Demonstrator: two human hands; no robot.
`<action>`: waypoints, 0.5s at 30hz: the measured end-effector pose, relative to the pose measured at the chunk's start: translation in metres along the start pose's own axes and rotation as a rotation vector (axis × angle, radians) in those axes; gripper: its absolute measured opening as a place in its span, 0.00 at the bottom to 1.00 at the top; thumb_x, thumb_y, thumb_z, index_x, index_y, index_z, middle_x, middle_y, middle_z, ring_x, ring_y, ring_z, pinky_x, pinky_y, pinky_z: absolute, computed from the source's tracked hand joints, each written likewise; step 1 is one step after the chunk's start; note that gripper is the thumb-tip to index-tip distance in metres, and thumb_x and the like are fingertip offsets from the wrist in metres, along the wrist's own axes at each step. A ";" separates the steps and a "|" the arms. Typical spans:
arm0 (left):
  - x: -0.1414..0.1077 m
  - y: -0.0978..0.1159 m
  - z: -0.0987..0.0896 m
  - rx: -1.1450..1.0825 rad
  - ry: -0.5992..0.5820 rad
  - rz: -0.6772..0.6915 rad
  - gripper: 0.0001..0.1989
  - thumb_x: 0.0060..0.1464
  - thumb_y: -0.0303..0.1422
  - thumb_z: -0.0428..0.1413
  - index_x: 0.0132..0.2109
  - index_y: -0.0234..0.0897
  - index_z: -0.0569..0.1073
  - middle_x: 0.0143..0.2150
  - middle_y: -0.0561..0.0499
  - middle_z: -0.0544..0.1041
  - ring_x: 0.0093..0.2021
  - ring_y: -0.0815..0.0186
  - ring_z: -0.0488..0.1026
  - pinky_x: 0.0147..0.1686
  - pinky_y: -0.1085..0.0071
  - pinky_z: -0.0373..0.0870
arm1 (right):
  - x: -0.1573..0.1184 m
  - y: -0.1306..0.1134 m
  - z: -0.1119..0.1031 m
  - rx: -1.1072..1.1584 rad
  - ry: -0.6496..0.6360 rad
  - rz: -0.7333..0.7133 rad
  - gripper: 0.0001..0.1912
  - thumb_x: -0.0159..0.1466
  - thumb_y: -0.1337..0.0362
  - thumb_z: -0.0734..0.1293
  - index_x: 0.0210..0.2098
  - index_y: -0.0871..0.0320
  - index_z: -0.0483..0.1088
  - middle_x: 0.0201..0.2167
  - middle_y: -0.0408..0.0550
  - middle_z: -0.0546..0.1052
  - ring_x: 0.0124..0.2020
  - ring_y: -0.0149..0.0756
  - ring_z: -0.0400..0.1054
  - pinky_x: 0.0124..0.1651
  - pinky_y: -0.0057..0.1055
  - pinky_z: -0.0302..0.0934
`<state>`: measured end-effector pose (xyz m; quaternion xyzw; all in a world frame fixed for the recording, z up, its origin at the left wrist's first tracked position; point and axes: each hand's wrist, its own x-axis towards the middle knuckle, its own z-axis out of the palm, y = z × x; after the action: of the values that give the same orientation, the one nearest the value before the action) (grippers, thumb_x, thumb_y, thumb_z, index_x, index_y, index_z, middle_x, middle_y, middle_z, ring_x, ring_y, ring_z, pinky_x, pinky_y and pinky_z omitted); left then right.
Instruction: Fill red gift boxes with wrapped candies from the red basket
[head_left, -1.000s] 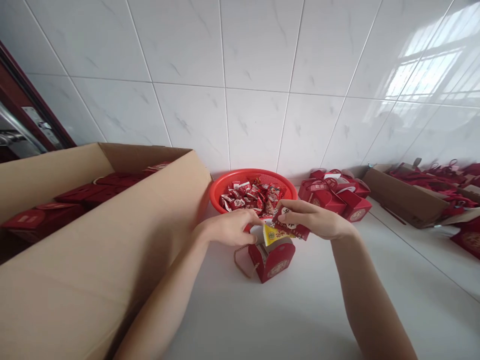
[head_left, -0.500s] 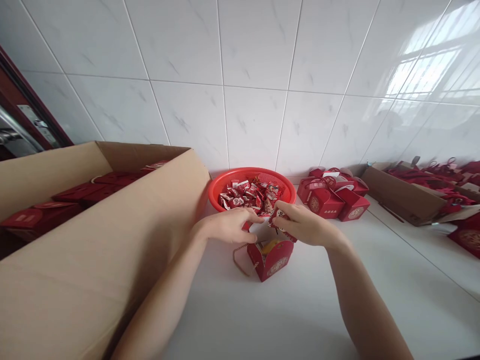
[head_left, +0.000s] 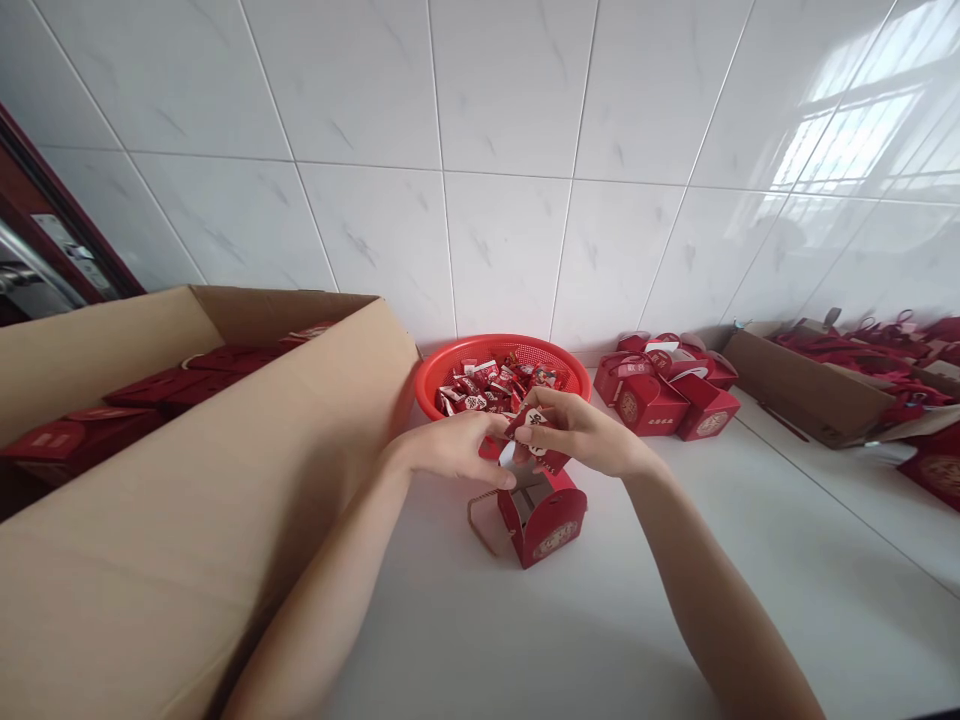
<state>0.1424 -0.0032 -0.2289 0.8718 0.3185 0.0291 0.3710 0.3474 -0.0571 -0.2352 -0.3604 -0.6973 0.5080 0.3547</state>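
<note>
A small red gift box (head_left: pixel 553 525) stands with its top open on the white table, a twisted cord handle (head_left: pixel 480 525) looping out at its left. My left hand (head_left: pixel 461 447) pinches the box's far-left flap, thumb on the inner side. Over the opening, my right hand (head_left: pixel 581 430) grips a red candy packet (head_left: pixel 534 425) with a cream patch and lettering. Fingers hide part of the packet and the back of the box. Behind both hands, an orange-red plastic basket (head_left: pixel 427 375) holds many red wrapped candies (head_left: pixel 480 380).
A tall cardboard carton (head_left: pixel 300 440) with red boxes inside stands close on my left. Several closed red gift boxes (head_left: pixel 652 405) sit to the right of the basket. Farther right is a low cardboard tray (head_left: pixel 795 390) of red ribboned items. A tiled wall (head_left: pixel 510 240) rises behind.
My right hand has moved left and slightly up with the packet, over the box opening. The yellow item seen inside the box earlier no longer shows. My left hand has barely moved.
</note>
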 end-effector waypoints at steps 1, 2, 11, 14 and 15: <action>0.000 -0.001 -0.001 -0.003 -0.003 -0.005 0.19 0.47 0.40 0.63 0.47 0.40 0.75 0.47 0.51 0.79 0.47 0.57 0.75 0.42 0.68 0.69 | 0.001 0.001 0.001 -0.017 -0.020 0.019 0.13 0.63 0.53 0.67 0.35 0.55 0.64 0.27 0.42 0.77 0.29 0.34 0.71 0.31 0.30 0.64; 0.001 -0.002 -0.001 0.001 -0.002 -0.006 0.19 0.47 0.40 0.64 0.46 0.40 0.75 0.46 0.51 0.79 0.47 0.57 0.75 0.43 0.68 0.69 | 0.001 0.002 0.002 -0.071 -0.028 0.039 0.12 0.64 0.53 0.66 0.34 0.55 0.63 0.26 0.41 0.75 0.27 0.33 0.70 0.29 0.29 0.63; 0.002 -0.005 0.001 0.043 0.022 -0.019 0.28 0.45 0.44 0.65 0.54 0.42 0.75 0.56 0.50 0.76 0.54 0.55 0.73 0.48 0.67 0.69 | -0.007 -0.003 0.009 -0.748 0.212 0.194 0.14 0.64 0.58 0.64 0.28 0.52 0.53 0.20 0.37 0.63 0.22 0.32 0.56 0.25 0.30 0.45; 0.003 -0.007 0.002 0.035 0.033 0.012 0.33 0.45 0.45 0.65 0.59 0.45 0.73 0.63 0.49 0.71 0.59 0.53 0.70 0.52 0.67 0.67 | -0.010 -0.005 0.009 -0.938 0.237 0.209 0.14 0.62 0.61 0.66 0.27 0.53 0.54 0.21 0.40 0.65 0.23 0.34 0.55 0.26 0.31 0.43; 0.004 -0.007 0.002 0.029 0.032 0.013 0.34 0.45 0.45 0.65 0.60 0.45 0.72 0.64 0.49 0.70 0.60 0.53 0.69 0.53 0.67 0.67 | -0.010 -0.005 0.008 -0.974 0.229 0.218 0.15 0.61 0.61 0.68 0.27 0.53 0.55 0.22 0.41 0.66 0.24 0.34 0.55 0.27 0.31 0.43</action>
<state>0.1419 0.0016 -0.2360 0.8786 0.3194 0.0408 0.3528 0.3443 -0.0707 -0.2337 -0.6079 -0.7682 0.1154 0.1643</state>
